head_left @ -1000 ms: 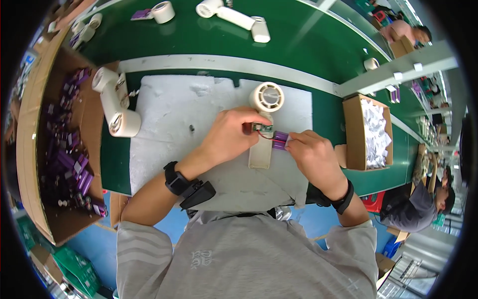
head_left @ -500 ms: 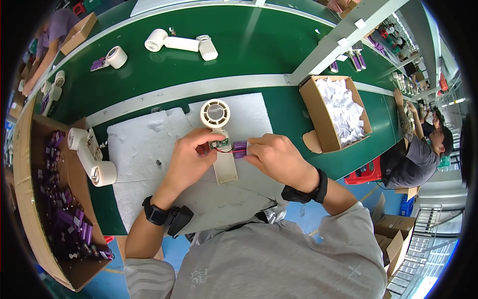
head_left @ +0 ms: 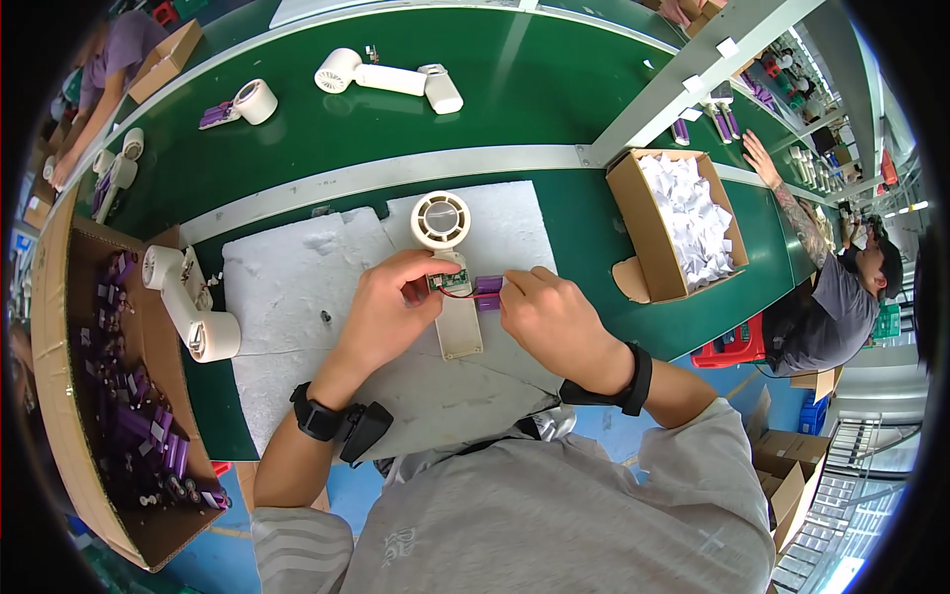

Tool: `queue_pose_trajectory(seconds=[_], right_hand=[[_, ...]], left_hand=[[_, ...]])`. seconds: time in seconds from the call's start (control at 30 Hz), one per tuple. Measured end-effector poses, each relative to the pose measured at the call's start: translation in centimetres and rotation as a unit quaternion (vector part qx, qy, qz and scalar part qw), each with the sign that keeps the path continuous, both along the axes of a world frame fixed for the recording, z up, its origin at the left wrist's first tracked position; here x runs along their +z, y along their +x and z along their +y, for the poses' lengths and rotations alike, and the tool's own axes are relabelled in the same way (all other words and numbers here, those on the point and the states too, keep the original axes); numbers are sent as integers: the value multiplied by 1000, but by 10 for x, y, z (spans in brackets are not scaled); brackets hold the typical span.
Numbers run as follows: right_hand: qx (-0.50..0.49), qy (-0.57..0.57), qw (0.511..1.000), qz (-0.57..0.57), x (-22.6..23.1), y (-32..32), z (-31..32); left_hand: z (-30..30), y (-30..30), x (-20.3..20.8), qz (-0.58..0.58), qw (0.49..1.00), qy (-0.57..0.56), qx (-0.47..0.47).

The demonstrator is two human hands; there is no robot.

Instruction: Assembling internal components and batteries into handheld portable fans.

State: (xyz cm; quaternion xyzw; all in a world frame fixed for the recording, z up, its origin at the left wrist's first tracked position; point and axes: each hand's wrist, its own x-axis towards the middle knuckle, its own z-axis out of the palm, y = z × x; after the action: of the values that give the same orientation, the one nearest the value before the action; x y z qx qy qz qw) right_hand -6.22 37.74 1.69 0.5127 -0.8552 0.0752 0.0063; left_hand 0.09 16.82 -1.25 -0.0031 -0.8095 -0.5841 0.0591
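A white handheld fan (head_left: 459, 328) with its handle opened lies on the grey mat in front of me, its round head (head_left: 440, 220) pointing away. My left hand (head_left: 388, 305) is closed on the handle, with thumb and fingertips at a small green circuit board (head_left: 450, 281). Red and dark wires (head_left: 465, 295) run from the board towards the right. My right hand (head_left: 562, 319) is closed at a purple battery pack (head_left: 489, 291) beside the handle. Its fingertips partly cover the pack and the wire ends.
At the left stands a carton (head_left: 148, 510) of purple battery packs, with a white fan (head_left: 196, 315) by its edge. A box of white paper pieces (head_left: 690, 223) sits at the right, near a metal post (head_left: 683, 89). More fan parts (head_left: 391, 79) lie beyond the rail. Co-workers sit on both sides.
My right fingers have shifted slightly on the battery pack, with the index finger more curled. My left hand keeps its hold. The right co-worker's arm now reaches out over the bench. The view has shifted slightly.
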Motion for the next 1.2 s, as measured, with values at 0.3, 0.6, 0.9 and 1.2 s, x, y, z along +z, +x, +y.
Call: queue_pose_trajectory(seconds=[0.3,0.6,0.9,1.2], right_hand=[[-47,-153,983,-90,-4,-14,9],[-401,-131,894,153,55,-90,102],[33,-111,977,-180,3,-32,-7],[-56,-77,677,-730,17,-51,-13]], left_hand=[[0,2,-1,-5,1000,16,-1],[3,2,-6,7,998,54,21],[1,0,-7,27,997,50,44],[-12,0,3,-26,999,-19,20]])
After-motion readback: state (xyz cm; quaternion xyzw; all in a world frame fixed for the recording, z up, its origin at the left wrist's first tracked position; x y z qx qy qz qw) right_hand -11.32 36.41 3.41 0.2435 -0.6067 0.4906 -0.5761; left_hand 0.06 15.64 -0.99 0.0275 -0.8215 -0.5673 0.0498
